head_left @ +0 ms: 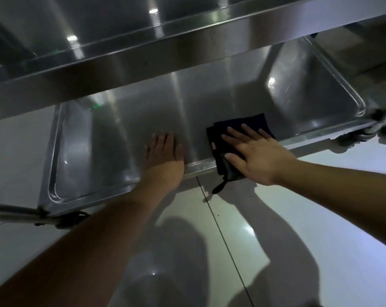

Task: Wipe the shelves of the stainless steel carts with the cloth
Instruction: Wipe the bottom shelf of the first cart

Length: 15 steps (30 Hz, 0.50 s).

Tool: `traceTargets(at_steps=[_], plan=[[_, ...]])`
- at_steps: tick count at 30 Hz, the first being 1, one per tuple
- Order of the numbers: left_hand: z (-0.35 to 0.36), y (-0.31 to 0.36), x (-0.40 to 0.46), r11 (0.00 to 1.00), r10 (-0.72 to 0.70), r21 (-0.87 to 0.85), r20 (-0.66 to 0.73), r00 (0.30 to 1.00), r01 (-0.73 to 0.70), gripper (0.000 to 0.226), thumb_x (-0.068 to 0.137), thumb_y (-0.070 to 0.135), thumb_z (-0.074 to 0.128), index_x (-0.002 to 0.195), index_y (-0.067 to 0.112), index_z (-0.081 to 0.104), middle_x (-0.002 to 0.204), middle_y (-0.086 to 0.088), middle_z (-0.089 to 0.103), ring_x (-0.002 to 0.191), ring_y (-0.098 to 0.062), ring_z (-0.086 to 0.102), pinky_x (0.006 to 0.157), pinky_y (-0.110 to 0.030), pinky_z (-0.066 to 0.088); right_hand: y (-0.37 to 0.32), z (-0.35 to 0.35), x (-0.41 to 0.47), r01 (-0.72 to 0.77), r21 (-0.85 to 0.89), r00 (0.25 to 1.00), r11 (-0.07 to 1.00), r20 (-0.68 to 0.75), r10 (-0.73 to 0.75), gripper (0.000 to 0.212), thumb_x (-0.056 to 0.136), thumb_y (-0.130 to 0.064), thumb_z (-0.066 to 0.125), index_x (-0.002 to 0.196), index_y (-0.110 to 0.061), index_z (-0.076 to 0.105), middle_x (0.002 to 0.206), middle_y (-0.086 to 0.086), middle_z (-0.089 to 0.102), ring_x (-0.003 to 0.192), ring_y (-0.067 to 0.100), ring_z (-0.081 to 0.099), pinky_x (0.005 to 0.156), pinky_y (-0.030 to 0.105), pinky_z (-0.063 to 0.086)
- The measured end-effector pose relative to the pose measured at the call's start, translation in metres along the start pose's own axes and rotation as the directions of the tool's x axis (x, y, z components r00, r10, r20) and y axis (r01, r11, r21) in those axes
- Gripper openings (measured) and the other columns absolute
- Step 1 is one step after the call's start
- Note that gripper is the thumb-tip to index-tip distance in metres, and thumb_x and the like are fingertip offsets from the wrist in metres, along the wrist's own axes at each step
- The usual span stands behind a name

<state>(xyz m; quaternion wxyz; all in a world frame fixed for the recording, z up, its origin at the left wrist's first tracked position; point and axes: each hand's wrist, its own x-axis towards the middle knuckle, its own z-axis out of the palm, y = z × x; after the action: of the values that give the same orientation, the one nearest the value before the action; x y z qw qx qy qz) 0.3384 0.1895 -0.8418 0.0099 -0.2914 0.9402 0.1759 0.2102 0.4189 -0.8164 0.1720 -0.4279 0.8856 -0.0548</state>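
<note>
The lower shelf [112,134] of a stainless steel cart lies below me, a shallow tray with a raised rim. A dark folded cloth [218,138] rests on its near edge, one corner hanging over the rim toward the floor. My right hand [251,154] lies flat on top of the cloth, fingers spread, pressing it onto the shelf. My left hand [165,156] rests palm down on the bare steel to the left of the cloth, holding nothing. The upper shelf [143,56] overhangs the back of the lower one.
The cart's frame tubes and casters show at the lower left [54,216] and far right [369,129]. Glossy pale floor tiles [276,229] with a dark grout line fill the foreground.
</note>
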Motion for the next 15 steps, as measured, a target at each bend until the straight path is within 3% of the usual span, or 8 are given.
traceTargets(at_steps=[4,9,12,15], plan=[[0.004,0.0,-0.006,0.993,0.034,0.113,-0.029,0.999,-0.031,0.061,0.111,0.039,0.03,0.166,0.016,0.02,0.174,-0.005,0.014,0.161,-0.025,0.009,0.129,-0.042,0.004,0.072,-0.01,-0.006,-0.23,-0.015,0.973,0.973,-0.038,0.229,0.068,0.098,-0.068,0.017,0.161,-0.043,0.007,0.169,-0.018,-0.001,0.157,0.017,-0.001,0.125,0.047,0.007],[-0.002,-0.007,-0.004,0.986,0.102,0.13,0.015,0.995,-0.103,0.068,0.108,0.049,0.033,0.166,0.016,0.019,0.175,-0.004,0.013,0.161,-0.023,0.009,0.128,-0.038,0.006,0.155,-0.032,0.002,-0.583,0.074,0.805,0.809,-0.083,0.588,0.066,0.103,-0.057,0.032,0.162,-0.033,0.016,0.171,-0.008,0.005,0.157,0.028,0.005,0.124,0.054,0.012],[-0.006,-0.025,-0.006,0.966,0.182,0.176,0.048,0.982,-0.187,0.078,0.104,0.059,0.034,0.167,0.016,0.018,0.175,-0.001,0.012,0.161,-0.019,0.007,0.127,-0.034,0.005,0.154,-0.031,0.014,-0.612,0.097,0.781,0.785,-0.083,0.619,0.066,0.103,-0.057,0.031,0.162,-0.033,0.015,0.171,-0.008,0.006,0.156,0.031,0.004,0.122,0.058,0.012],[-0.003,-0.031,-0.008,0.962,0.204,0.189,-0.002,0.979,-0.2,0.08,0.102,0.062,0.031,0.165,0.014,0.024,0.173,-0.003,0.018,0.16,-0.02,0.012,0.128,-0.035,0.008,0.117,-0.024,0.027,-0.5,0.044,0.857,0.865,-0.119,0.501,0.066,0.102,-0.059,0.03,0.161,-0.037,0.014,0.171,-0.011,0.008,0.156,0.03,0.008,0.122,0.056,0.013]])
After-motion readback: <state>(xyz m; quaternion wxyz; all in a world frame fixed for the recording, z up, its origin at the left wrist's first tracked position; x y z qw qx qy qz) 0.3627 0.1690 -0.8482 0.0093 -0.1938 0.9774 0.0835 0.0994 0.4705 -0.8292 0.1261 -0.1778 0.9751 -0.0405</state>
